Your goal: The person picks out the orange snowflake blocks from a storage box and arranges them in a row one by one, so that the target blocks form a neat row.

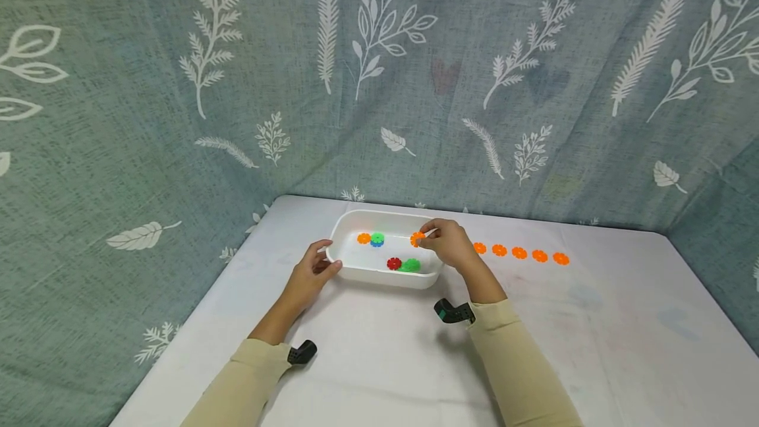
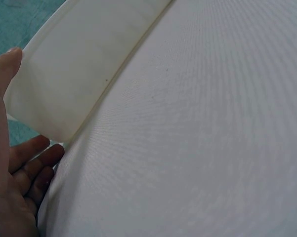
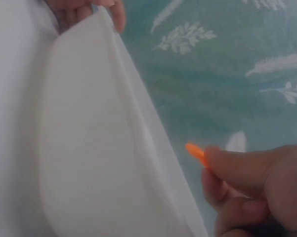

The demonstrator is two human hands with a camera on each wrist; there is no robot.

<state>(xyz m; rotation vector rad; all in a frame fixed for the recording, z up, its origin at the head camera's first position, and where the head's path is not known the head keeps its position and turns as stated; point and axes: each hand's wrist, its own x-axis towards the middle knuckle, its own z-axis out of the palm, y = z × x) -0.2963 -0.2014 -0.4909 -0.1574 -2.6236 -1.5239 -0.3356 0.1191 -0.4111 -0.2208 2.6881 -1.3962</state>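
Note:
A white plastic basin (image 1: pixel 367 275) stands on the table, and my left hand (image 1: pixel 305 282) grips its left end. The thumb lies at the rim, with the fingers around the corner and low along the wall in the left wrist view. Above the basin's right end, my right hand (image 1: pixel 450 244) pinches an orange flower-shaped disc (image 1: pixel 417 238) between thumb and fingertips. In the right wrist view this orange disc (image 3: pixel 196 153) appears edge-on, above the rim. Inside the basin lie another orange disc (image 1: pixel 364 238), a green disc (image 1: pixel 377 238) over a blue one, a red disc (image 1: pixel 394 263) and green discs (image 1: pixel 411 265).
Right of the basin, several orange discs (image 1: pixel 519 253) lie in a spaced row on the white tablecloth (image 1: pixel 379 354). A grey-green curtain (image 1: pixel 415 117) with white leaf prints hangs behind the table. Each wrist carries a small black camera (image 1: pixel 453 312).

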